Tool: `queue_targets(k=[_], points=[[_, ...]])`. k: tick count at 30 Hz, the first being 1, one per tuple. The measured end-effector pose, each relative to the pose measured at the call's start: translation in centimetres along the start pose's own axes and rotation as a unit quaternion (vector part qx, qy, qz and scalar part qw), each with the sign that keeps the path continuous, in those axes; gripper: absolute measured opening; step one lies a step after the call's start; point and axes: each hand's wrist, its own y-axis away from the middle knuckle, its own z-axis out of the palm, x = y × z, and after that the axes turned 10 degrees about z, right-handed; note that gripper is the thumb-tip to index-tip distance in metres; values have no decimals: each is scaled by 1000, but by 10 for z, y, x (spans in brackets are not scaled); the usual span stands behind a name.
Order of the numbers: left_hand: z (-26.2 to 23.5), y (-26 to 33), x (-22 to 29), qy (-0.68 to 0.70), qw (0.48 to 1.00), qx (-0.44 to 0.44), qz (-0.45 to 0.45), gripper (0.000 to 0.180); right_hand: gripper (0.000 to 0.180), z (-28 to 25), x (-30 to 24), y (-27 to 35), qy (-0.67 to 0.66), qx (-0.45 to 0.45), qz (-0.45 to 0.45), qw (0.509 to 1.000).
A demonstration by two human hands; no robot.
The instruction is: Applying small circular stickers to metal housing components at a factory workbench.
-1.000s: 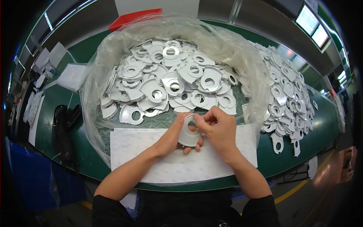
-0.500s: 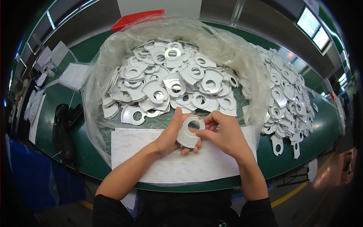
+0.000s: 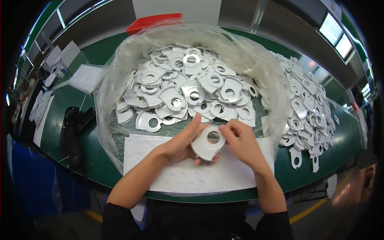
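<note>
A light grey-white plastic plate (image 3: pixel 205 150) with a large round hole is held above a white sheet (image 3: pixel 172 178). My left hand (image 3: pixel 179 146) grips it from the left, thumb along its side and fingers behind. My right hand (image 3: pixel 241 145) is closed, its thumb and index finger pinching at the ring's upper right edge; the exact contact is slightly blurred. Just beyond both hands lies a heap of similar plates (image 3: pixel 172 100) inside a rolled-down clear plastic bag (image 3: pixel 107 106).
A second pile of such plates (image 3: pixel 306 106) lies on the green table (image 3: pixel 342 138) to the right. A red bin (image 3: pixel 154 22) stands behind the bag. On the left are a black object (image 3: pixel 71 140) and a flat clear packet (image 3: pixel 86 79).
My right thumb has left the plate's hole and the hand now pinches higher on the rim. The plate has turned slightly in my left hand. The whole view has shifted a little.
</note>
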Motion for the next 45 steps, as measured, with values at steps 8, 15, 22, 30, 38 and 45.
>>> queue_targets(k=[8,15,22,30,38,45], points=[[-45,17,41,-565,712,255,330,34,31,-97,-19,-12,-568,180,-70,800],[-64,13,27,-812,443,216,311,26,15,-48,-23,-3,-223,159,-122,954],[-62,11,31,-630,590,290,413,23,28,33,-21,25,248,-111,-268,924],[-26,3,8,171,926,110,318,36,36,39,-18,14,314,-105,-169,928],[-34,-9,-20,249,911,159,287,52,35,41,-21,3,304,-143,-113,935],[-36,-15,-22,262,902,185,287,51,37,37,-20,-12,321,-210,-100,918]])
